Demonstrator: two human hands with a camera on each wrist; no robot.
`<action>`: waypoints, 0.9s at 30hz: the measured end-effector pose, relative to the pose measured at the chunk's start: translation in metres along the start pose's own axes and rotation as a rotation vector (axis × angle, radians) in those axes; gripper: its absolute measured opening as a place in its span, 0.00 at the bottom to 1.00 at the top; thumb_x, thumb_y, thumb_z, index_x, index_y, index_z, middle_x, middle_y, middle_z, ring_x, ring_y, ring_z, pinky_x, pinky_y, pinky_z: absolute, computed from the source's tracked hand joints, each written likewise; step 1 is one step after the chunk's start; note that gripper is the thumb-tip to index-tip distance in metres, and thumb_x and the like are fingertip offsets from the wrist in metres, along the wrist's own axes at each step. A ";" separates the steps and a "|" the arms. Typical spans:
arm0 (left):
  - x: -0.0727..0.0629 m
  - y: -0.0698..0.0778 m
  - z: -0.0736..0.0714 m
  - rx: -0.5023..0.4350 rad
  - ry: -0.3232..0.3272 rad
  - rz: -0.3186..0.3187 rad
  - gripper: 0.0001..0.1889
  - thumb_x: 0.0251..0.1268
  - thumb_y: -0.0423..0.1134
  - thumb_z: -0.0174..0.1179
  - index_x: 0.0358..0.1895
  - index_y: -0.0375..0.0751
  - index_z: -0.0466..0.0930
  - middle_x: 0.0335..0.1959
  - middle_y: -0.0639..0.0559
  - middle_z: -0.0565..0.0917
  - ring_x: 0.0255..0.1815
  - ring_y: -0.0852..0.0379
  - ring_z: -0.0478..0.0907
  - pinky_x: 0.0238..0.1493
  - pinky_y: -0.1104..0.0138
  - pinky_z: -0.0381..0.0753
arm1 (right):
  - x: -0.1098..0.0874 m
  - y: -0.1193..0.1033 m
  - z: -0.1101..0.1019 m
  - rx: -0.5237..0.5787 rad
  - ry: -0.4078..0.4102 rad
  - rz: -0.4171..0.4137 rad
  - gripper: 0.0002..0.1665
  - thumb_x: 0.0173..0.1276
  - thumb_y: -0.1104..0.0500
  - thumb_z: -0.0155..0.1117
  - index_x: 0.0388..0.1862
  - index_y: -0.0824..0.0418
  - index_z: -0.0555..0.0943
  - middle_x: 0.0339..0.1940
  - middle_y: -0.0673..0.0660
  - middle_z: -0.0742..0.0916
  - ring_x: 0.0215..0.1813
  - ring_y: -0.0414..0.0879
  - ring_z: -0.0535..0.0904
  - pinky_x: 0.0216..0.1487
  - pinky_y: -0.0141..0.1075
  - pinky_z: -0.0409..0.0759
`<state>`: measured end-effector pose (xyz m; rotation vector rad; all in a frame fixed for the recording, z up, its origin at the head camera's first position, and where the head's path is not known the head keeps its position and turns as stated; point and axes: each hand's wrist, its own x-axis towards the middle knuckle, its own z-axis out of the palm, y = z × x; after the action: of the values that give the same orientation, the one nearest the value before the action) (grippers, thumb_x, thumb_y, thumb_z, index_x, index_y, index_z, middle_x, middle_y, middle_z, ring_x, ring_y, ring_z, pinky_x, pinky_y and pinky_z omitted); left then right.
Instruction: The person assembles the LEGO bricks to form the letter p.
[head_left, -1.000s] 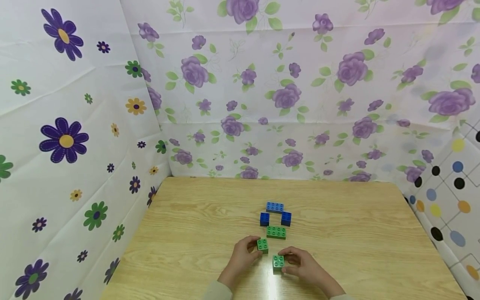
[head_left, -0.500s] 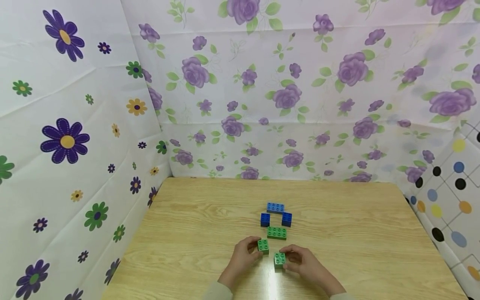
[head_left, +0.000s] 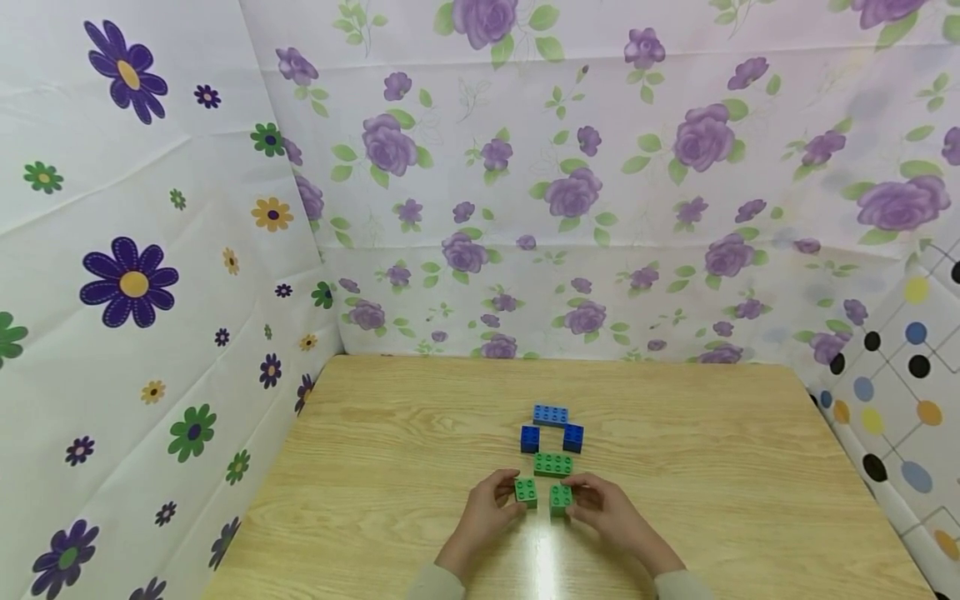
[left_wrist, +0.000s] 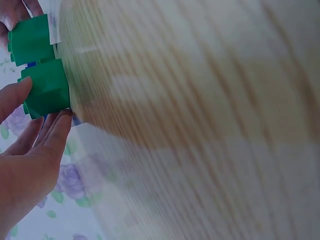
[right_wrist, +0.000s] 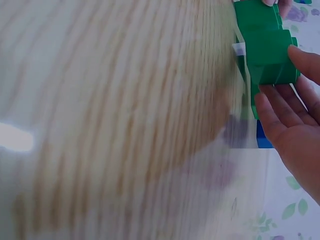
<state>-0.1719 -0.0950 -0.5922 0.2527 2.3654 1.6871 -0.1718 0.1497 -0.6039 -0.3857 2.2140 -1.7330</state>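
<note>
Left brick [head_left: 527,493], right brick [head_left: 560,501]: both plain green, squarish, four-studded.

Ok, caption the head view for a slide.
Left fingers hold one small green brick, right fingers another, in front of a longer green brick and three blue bricks.

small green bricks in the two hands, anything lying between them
Just a narrow bare strip of tabletop, seen in the head view: the left green brick, in the left hand, stands apart from the right green brick, in the right hand.
</note>
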 end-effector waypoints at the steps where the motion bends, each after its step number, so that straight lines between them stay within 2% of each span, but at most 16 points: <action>1: 0.000 0.000 0.000 -0.004 0.001 0.001 0.27 0.58 0.28 0.66 0.61 0.29 0.71 0.54 0.40 0.78 0.57 0.42 0.75 0.60 0.54 0.77 | 0.001 0.000 0.001 -0.005 0.008 0.004 0.25 0.66 0.62 0.66 0.60 0.64 0.74 0.61 0.67 0.76 0.62 0.62 0.73 0.60 0.43 0.78; 7: 0.000 0.000 0.001 -0.012 0.007 0.000 0.24 0.58 0.29 0.67 0.57 0.30 0.73 0.54 0.41 0.78 0.57 0.42 0.75 0.60 0.55 0.77 | 0.006 -0.002 0.005 -0.022 0.032 -0.003 0.24 0.66 0.61 0.66 0.59 0.65 0.75 0.61 0.68 0.77 0.62 0.62 0.74 0.59 0.40 0.79; 12: 0.000 -0.001 0.000 -0.004 0.014 -0.003 0.21 0.58 0.29 0.67 0.55 0.31 0.73 0.53 0.42 0.78 0.56 0.43 0.76 0.60 0.55 0.77 | 0.009 -0.002 0.010 -0.030 0.043 -0.026 0.24 0.66 0.63 0.66 0.59 0.67 0.74 0.60 0.68 0.77 0.62 0.63 0.74 0.60 0.43 0.78; 18: 0.001 -0.002 0.000 0.019 0.021 0.000 0.20 0.58 0.29 0.67 0.53 0.32 0.74 0.52 0.43 0.79 0.56 0.43 0.76 0.60 0.57 0.77 | 0.012 -0.005 0.013 -0.001 0.033 -0.005 0.24 0.66 0.65 0.64 0.61 0.69 0.73 0.61 0.69 0.76 0.62 0.63 0.73 0.60 0.44 0.79; 27: 0.000 -0.001 0.001 0.003 0.023 -0.005 0.18 0.58 0.29 0.67 0.51 0.34 0.75 0.51 0.43 0.79 0.56 0.42 0.76 0.59 0.53 0.78 | 0.013 -0.005 0.014 0.013 0.010 0.011 0.24 0.66 0.68 0.63 0.61 0.70 0.73 0.61 0.71 0.75 0.63 0.66 0.72 0.60 0.44 0.79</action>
<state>-0.1719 -0.0940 -0.5939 0.2286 2.3827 1.6935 -0.1786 0.1313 -0.6032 -0.3612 2.2066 -1.7468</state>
